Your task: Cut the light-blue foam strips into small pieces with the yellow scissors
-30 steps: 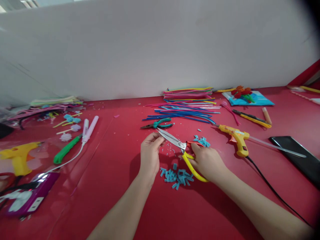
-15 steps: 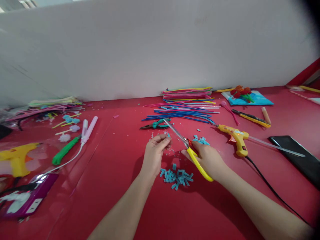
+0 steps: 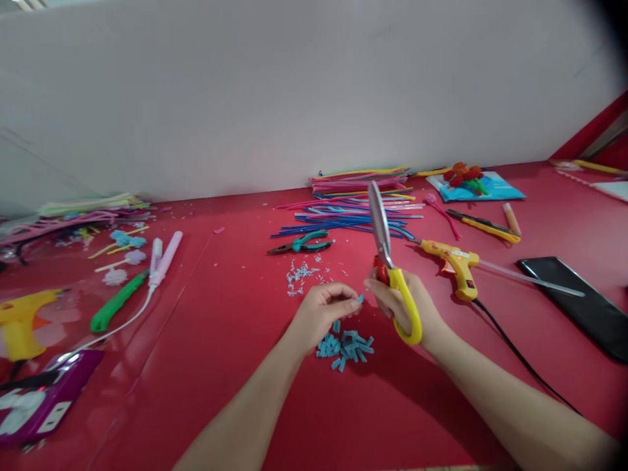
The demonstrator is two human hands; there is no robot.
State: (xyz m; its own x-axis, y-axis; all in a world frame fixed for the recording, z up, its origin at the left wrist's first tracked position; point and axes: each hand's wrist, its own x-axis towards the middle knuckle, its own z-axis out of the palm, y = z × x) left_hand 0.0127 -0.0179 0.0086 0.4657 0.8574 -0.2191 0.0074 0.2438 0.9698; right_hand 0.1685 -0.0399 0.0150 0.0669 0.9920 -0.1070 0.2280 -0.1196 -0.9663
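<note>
While the left hand (image 3: 322, 315) is pinching a small blue piece (image 3: 360, 299), its thumb and forefinger are pressing nearly together at the tips, and the piece is projecting just past them toward the right hand (image 3: 428, 312). The right fingers are wrapping around the red and yellow handles of the scissors (image 3: 383, 241), whose blades are pointing upward, seemingly together; how far the fingers are passing through the loops cannot be told. On the near side of the left fingers, a pile of blue pieces (image 3: 347, 350) is lying on the red worktop (image 3: 196, 327). Pale scraps (image 3: 297, 275) are lying beyond the left fingers, with pliers (image 3: 297, 245) resting farther out. Blue strips (image 3: 336, 223) are lying beyond the pliers. To the right of the right fingers, a yellow glue gun (image 3: 454, 260) is lying, and a black phone (image 3: 579, 311) is resting farther right.
</note>
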